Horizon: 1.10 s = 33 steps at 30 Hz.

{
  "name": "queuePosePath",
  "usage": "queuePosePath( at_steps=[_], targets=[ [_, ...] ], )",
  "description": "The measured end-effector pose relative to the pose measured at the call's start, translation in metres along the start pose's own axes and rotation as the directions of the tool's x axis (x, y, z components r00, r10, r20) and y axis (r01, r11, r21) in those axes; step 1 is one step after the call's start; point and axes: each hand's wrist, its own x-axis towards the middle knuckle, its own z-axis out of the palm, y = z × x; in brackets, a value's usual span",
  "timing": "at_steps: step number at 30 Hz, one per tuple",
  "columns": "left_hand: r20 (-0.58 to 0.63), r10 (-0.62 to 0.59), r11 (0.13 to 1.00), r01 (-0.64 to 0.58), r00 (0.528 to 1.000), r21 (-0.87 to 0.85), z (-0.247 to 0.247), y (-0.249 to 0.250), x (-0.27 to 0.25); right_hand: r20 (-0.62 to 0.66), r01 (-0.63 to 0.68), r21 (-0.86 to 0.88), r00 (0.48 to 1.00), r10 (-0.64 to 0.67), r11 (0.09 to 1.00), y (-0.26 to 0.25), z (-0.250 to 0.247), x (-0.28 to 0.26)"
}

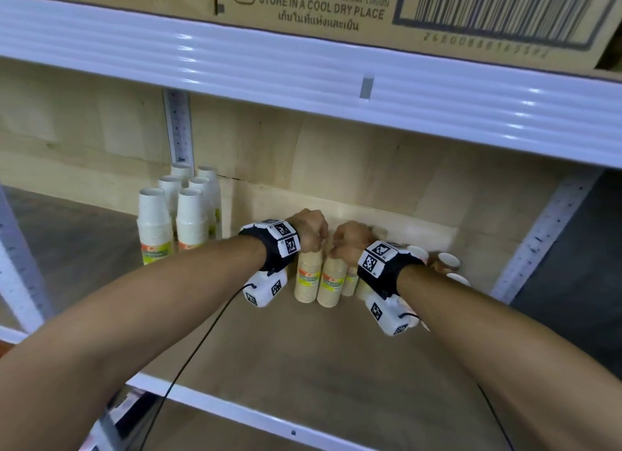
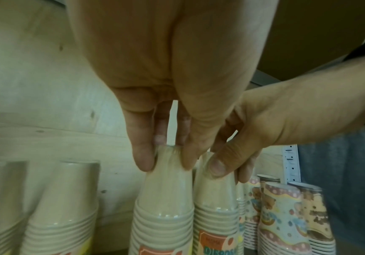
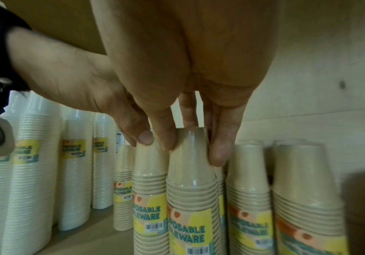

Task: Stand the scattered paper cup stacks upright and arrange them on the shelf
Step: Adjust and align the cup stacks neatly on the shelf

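shelf (image 1: 336,349): wooden board in a white metal frame, with a cardboard carton (image 1: 303,6) on the tier above it. taken here as the landmark.

white cup stacks (image 1: 175,215): six wrapped stacks standing upright at the shelf's back left, set in tidy pairs, seemingly already arranged.

patterned cup stacks (image 2: 286,215): upright toward the shelf's right end, beside the brown ones.

brown cup stacks (image 1: 319,275): several upright at the shelf's middle, close against the back panel. two stand touching side by side under your hands.

your left hand (image 1: 308,230): grip pinched from above round the top of the left brown stack (image 2: 164,198), likely to steady it upright.

your right hand (image 1: 350,240): grip pinched round the top of the neighbouring brown stack (image 3: 190,172), probably to press the pair into line.
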Motion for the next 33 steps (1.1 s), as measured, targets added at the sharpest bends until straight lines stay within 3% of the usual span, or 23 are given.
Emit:
queuePosePath(
  at_steps=[18,33],
  targets=[
    [0.030,0.055,0.998,-0.053,0.998,-0.046,0.031,0.015,0.030,-0.003,-0.094,-0.016,0.996,0.094,0.995,0.038,0.006,0.005],
    [0.038,0.066,0.996,-0.064,0.997,-0.062,0.031,0.015,0.036,0.070,-0.047,-0.002,0.996,0.047,0.999,0.041,0.003,0.011]
  ],
)
